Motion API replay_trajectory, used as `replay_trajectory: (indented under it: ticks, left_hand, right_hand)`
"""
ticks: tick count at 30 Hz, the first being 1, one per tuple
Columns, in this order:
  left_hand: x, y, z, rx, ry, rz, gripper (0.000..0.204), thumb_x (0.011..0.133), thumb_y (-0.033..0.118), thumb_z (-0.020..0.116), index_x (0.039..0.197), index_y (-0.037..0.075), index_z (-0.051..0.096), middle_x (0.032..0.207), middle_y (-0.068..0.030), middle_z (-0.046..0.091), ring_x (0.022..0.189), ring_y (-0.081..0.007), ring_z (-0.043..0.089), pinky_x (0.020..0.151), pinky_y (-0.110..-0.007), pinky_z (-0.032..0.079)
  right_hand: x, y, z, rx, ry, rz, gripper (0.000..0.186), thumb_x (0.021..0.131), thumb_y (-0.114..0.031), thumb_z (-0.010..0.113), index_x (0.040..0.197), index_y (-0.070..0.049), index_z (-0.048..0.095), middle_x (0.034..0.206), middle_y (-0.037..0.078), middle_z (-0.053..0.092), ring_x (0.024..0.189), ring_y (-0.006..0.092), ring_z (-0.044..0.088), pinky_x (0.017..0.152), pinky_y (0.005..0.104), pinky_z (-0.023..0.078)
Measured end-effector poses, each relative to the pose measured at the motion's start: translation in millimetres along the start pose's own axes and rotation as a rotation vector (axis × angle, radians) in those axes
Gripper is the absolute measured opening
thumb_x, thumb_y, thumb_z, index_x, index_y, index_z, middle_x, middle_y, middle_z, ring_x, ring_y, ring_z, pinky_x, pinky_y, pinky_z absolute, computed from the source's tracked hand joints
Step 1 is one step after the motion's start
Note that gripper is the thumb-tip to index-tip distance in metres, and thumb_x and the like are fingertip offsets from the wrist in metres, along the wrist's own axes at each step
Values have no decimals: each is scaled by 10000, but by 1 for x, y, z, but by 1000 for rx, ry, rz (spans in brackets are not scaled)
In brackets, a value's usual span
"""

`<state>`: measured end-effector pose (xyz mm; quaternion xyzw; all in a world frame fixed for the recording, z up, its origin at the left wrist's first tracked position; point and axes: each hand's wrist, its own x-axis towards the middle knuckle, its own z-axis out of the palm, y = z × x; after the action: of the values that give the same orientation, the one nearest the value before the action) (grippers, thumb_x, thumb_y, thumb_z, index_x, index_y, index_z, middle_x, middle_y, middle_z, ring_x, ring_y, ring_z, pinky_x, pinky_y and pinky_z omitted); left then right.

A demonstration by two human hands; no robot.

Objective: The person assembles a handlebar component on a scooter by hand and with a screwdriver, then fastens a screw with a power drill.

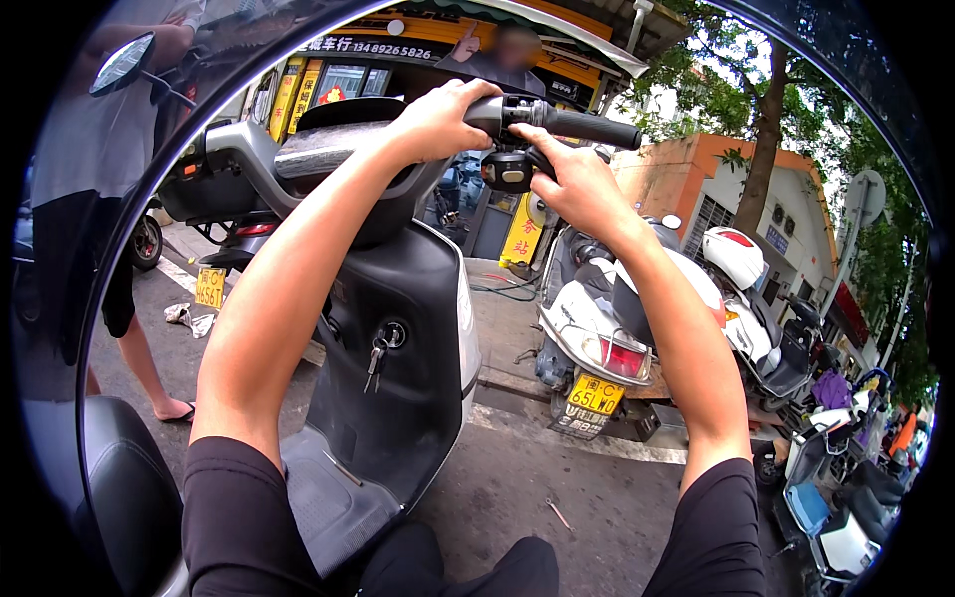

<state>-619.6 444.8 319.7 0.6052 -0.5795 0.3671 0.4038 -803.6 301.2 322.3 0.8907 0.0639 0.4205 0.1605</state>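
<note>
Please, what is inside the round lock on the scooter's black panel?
A bunch of keys hangs from the round lock, so one seems inserted. Its blade and the lock's inside are covered.

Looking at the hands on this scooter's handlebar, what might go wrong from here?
The switch block seems to hang below the handlebar, beside the right hand; a tug might strain any wiring.
Keys hang from the lock; if power is on, a bumped control might move the scooter.
A thin rod on the footboard could roll off.
</note>
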Motion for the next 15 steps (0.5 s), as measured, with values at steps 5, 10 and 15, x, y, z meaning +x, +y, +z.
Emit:
replay_trajectory:
  ticks: [5, 10, 15]
  left_hand:
    - [0, 0, -1, -13, 18, 3, 644, 736, 208, 753, 1337, 133, 534, 1234, -172, 574, 1162, -319, 560, 995, -381, 447]
    - [0, -1, 0, 5, 27, 9, 627, 758, 249, 745, 1337, 128, 538, 1239, -166, 579, 1160, -309, 564, 987, -376, 448]
    - [4, 4, 1, -99, 47, -89, 609, 755, 404, 717, 1267, 95, 603, 1186, -183, 629, 1115, -337, 610, 964, -409, 477]
  right_hand:
    - [0, 2, 2, -16, -14, -5, 617, 789, -85, 580, 1394, -177, 507, 1036, 222, 687, 881, 384, 680, 835, 459, 521]
    - [-1, 2, 2, -27, -33, 27, 619, 794, -91, 585, 1400, -188, 503, 1038, 221, 685, 890, 384, 678, 827, 464, 523]
    - [-6, 4, 7, -96, -12, 8, 654, 798, -102, 599, 1430, -218, 477, 971, 223, 688, 857, 396, 673, 797, 476, 524]
